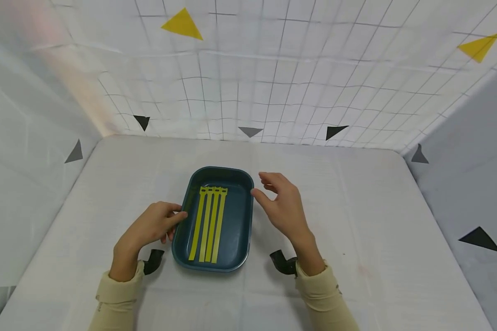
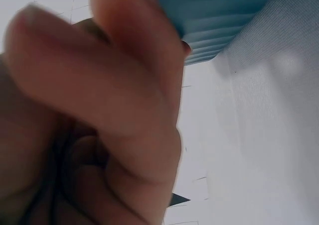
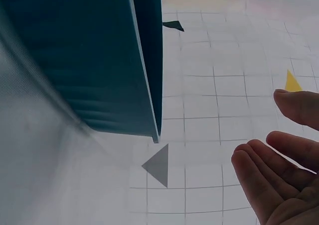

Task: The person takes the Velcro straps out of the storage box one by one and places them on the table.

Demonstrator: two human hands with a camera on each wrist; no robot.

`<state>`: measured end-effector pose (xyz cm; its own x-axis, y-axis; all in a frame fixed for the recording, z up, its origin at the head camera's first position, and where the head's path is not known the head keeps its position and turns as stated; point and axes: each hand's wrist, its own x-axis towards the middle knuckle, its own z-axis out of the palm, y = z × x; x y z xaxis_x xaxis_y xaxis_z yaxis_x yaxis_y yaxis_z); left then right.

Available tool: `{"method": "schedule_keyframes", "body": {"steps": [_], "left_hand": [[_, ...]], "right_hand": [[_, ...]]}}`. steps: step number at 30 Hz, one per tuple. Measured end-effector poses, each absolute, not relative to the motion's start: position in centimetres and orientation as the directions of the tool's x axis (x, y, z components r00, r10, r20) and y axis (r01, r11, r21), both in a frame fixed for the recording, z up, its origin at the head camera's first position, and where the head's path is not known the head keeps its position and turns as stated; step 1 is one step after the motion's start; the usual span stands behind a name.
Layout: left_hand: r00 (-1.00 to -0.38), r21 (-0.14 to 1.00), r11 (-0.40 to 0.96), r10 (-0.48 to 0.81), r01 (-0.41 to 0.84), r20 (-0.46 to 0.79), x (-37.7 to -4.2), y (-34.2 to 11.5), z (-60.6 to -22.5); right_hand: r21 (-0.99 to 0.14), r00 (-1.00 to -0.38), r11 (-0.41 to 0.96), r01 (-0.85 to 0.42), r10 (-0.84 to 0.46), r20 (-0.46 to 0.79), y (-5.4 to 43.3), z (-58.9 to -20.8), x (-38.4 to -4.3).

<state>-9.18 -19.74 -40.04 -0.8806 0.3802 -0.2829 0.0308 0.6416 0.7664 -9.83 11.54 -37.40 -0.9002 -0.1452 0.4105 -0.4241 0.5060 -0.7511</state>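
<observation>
A dark teal tray [image 1: 239,225] with rounded corners sits on the white table. Inside it several yellow-green cable ties [image 1: 209,225], flat straps with slotted heads, lie side by side lengthwise. My left hand [image 1: 154,223] pinches the tray's left rim, thumb over the edge and the other fingers outside. In the left wrist view the curled fingers partly cover the tray's ribbed wall [image 2: 214,21]. My right hand [image 1: 286,208] is off the tray's upper right corner, fingers loosely bent and holding nothing; the right wrist view shows a gap between those fingertips and the tray wall [image 3: 84,70].
White sheet walls [image 1: 248,82] with grid lines and triangle marks enclose the table [image 1: 356,207] at the back and sides. A black curved wrist-camera piece [image 1: 153,262] sits by the left cuff, and another black piece [image 1: 282,263] by the right cuff.
</observation>
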Motion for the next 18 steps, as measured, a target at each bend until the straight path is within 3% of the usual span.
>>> {"method": "schedule_keyframes", "body": {"steps": [18], "left_hand": [[-0.880,0.763,0.645,0.389,0.048,-0.273,-9.4,-19.9,-40.5]], "right_hand": [[-0.780,-0.906,0.462,-0.422,-0.210,0.367,9.8,-38.1,-10.8]]}}
